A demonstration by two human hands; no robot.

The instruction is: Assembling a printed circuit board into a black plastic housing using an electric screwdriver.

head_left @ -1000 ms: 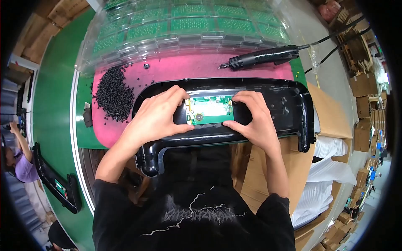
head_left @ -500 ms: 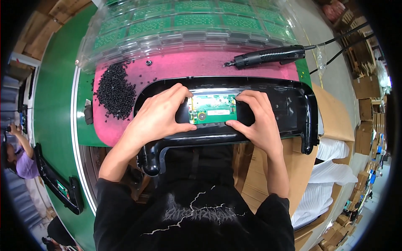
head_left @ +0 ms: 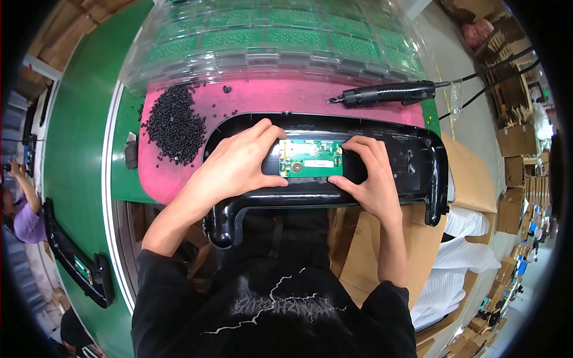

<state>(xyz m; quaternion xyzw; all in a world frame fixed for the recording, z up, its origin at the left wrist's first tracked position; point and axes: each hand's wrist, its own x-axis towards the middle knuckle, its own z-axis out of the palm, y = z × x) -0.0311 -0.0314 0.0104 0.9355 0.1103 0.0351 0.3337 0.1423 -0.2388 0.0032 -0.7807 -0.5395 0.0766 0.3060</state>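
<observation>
A green circuit board (head_left: pixel 313 159) lies in the recess of a curved black plastic housing (head_left: pixel 382 189). My left hand (head_left: pixel 246 158) grips the board's left edge between thumb and fingers, its forearm crossing the left end of the housing. On the opposite edge, my right hand (head_left: pixel 373 173) holds the board the same way, thumb at the near corner and fingertips at the far one. The underside of the board is hidden. The housing rests on a pink mat (head_left: pixel 262 95), its near side overhanging the table edge above my lap.
A heap of small black screws (head_left: pixel 175 125) covers the mat's left part. Beyond the housing lies a black electric screwdriver (head_left: pixel 388 93) with a cable. Clear trays of green boards (head_left: pixel 280 39) stack behind. A similar housing (head_left: pixel 77 262) sits on the green surface at left, near another person (head_left: pixel 27 209).
The view has shifted slightly, so the bench things appear a little further right or lower. Both hands keep their hold on the circuit board.
</observation>
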